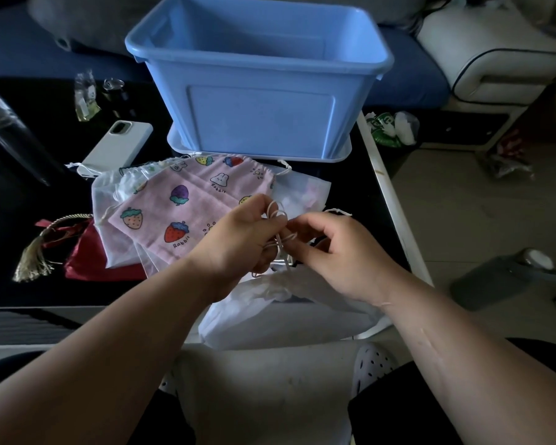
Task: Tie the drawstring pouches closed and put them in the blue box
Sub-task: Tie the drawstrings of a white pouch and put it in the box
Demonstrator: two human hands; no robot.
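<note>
A white drawstring pouch [270, 313] hangs over the table's front edge below my hands. Its white cord [278, 216] loops up between my fingers. My left hand [241, 239] pinches the cord from the left, and my right hand [337, 248] pinches it from the right, fingertips almost touching. Behind them lies a pink pouch [187, 203] printed with strawberries and rabbits, on top of other white pouches [116, 194]. A red pouch [90, 252] with a gold tassel lies to the left. The blue box [260, 75] stands open at the back, nothing visible inside it.
A white phone [119, 144] lies left of the box on the black table [29, 220]. Small clear packets [85, 94] sit further back. The table's white right edge [392, 207] borders the floor, where a grey object [507, 274] lies.
</note>
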